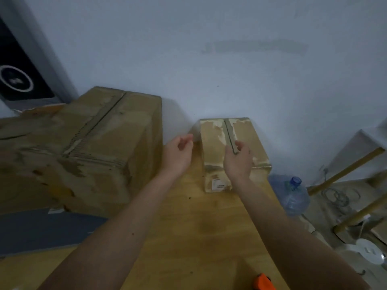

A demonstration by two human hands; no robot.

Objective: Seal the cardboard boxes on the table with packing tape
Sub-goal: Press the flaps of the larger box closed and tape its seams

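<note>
Reaching toward the small box (228, 147) at the far right of the counter (188, 227): my right hand (237, 158) rests loose-fingered on its top seam, my left hand (178, 151) hovers beside it, curled, holding nothing. Large box (83, 147) sits to the left. Both are closed; contents unseen. Risk: flaps show torn paper, so tape may bond poorly. No tape in either hand; orange tool (263, 282) lies at the near edge.

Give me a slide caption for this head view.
Two bare hands, left and right, reach toward the small brown cardboard box on the wooden table.
</note>
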